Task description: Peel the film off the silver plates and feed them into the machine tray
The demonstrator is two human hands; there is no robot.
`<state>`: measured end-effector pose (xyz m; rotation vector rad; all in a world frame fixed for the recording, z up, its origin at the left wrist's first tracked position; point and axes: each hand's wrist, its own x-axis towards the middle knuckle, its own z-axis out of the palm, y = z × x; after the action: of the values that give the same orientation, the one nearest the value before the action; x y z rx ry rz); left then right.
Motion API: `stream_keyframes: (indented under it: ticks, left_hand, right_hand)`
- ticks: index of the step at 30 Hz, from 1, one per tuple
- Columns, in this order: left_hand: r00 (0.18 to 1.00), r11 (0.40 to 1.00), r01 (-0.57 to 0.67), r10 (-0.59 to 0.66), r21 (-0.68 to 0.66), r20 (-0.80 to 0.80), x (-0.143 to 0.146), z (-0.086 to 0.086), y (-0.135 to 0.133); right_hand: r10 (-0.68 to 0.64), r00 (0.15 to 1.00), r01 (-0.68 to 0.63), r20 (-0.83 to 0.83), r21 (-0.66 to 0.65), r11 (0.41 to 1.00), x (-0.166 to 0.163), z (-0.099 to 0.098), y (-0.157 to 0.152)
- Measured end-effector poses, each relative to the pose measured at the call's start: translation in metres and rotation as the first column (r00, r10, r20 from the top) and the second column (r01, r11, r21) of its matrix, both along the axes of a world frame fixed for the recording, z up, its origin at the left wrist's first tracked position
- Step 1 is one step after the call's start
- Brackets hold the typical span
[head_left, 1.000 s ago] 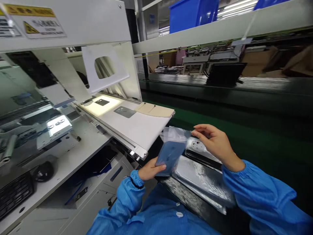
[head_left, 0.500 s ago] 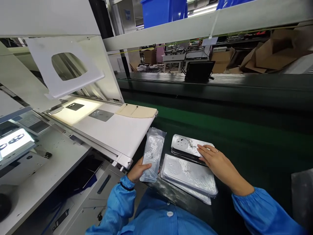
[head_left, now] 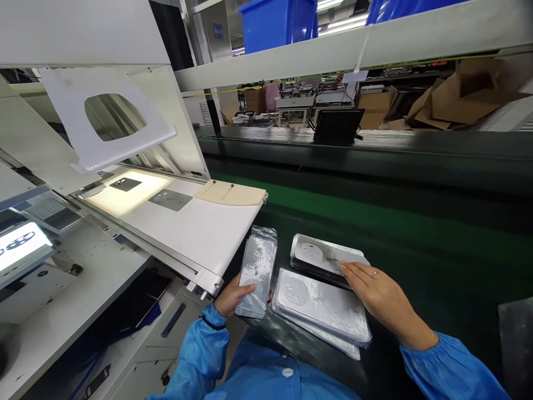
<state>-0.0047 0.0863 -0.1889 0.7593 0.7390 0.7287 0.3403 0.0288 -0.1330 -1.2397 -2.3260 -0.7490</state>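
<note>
My left hand (head_left: 231, 295) grips a bagged panel (head_left: 259, 258) by its near end, thumb on top, probably against bending. My right hand (head_left: 385, 300) rests fingertips on the far panel stack (head_left: 320, 253), pinch unclear; near panel stack (head_left: 322, 300) beside it, presumably for easy reach.

Near stack (head_left: 322, 303) lay in front, far stack (head_left: 310, 253) just behind it, right hand (head_left: 377, 294) at its end; left of both was the packet (head_left: 257, 261), in the left hand (head_left: 232, 295)!
</note>
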Motion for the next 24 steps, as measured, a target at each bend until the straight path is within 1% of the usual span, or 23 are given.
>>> stream_keyframes:
  ticks: [5, 8, 10, 13, 14, 16, 18, 19, 20, 21, 23, 24]
  left_hand:
    - [1.000, 1.000, 0.005, -0.005, 0.002, -0.001, 0.000, 0.000, 0.000]
    - [1.000, 1.000, 0.013, -0.013, 0.008, 0.009, 0.000, -0.002, 0.000]
    - [0.999, 1.000, 0.025, -0.025, 0.009, 0.026, 0.001, -0.005, 0.001]
    - [0.997, 1.000, 0.024, -0.025, 0.015, 0.076, 0.001, -0.010, 0.003]
    - [0.995, 1.000, 0.022, -0.024, 0.021, 0.098, 0.001, -0.012, 0.005]
    - [0.992, 0.999, 0.017, -0.021, 0.037, 0.121, 0.000, -0.015, 0.007]
    - [0.995, 0.999, 0.002, -0.006, 0.045, 0.103, 0.000, -0.017, 0.010]
    - [0.997, 0.998, -0.018, 0.014, 0.054, 0.079, 0.000, -0.018, 0.011]
    - [0.998, 0.997, -0.041, 0.037, 0.067, 0.052, 0.000, -0.018, 0.011]
    - [0.998, 0.995, -0.065, 0.063, 0.080, 0.029, 0.001, -0.018, 0.012]
    - [0.995, 0.991, -0.096, 0.096, 0.093, 0.004, 0.003, -0.016, 0.012]
    - [0.995, 0.991, -0.100, 0.100, 0.090, 0.002, 0.003, -0.014, 0.012]
  right_hand:
    - [-0.027, 0.999, 0.027, 0.026, -0.002, 1.000, -0.002, 0.000, 0.003]
    - [-0.039, 0.998, 0.042, -0.045, 0.075, 0.996, -0.002, 0.005, 0.003]
    - [-0.031, 0.993, 0.048, -0.111, 0.159, 0.986, -0.006, 0.016, 0.006]
    - [0.034, 0.969, 0.031, -0.243, 0.260, 0.965, -0.025, 0.041, 0.020]
    - [0.071, 0.957, 0.009, -0.280, 0.275, 0.961, -0.037, 0.051, 0.027]
    - [0.173, 0.934, -0.078, -0.312, 0.293, 0.953, -0.071, 0.070, 0.044]
    - [0.275, 0.922, -0.194, -0.271, 0.289, 0.937, -0.115, 0.087, 0.064]
    - [0.308, 0.923, -0.247, -0.230, 0.261, 0.933, -0.140, 0.094, 0.074]
    - [0.329, 0.928, -0.292, -0.174, 0.209, 0.933, -0.164, 0.100, 0.084]
    - [0.326, 0.937, -0.306, -0.129, 0.150, 0.940, -0.188, 0.104, 0.093]
    - [0.221, 0.974, -0.224, -0.047, -0.049, 0.973, -0.230, 0.111, 0.110]
    - [0.160, 0.987, -0.161, -0.018, -0.145, 0.976, -0.247, 0.112, 0.117]
